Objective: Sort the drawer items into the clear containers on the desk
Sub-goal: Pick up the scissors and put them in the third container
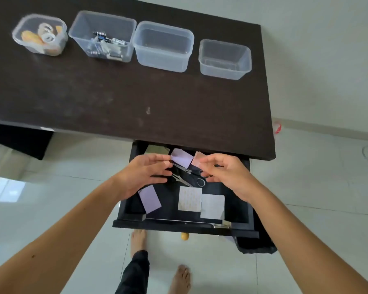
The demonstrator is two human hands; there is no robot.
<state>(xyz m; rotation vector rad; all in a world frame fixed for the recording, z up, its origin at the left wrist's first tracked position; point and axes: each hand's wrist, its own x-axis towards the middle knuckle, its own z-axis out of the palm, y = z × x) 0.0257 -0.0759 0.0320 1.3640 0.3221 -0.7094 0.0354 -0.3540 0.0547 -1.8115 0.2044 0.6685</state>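
Both hands reached into the open drawer (245,211) below the near edge of the dark desk (136,98). The left hand (146,174) pinched a lilac note pad (182,158) by its left edge; the right hand (223,172) pinched a pink pad (197,159) just beside it. Scissors (187,177) lay under the hands, with another lilac pad (149,198) and two pale pads (201,200) nearer. Four clear containers (164,46) stood in a row at the far side of the desk.
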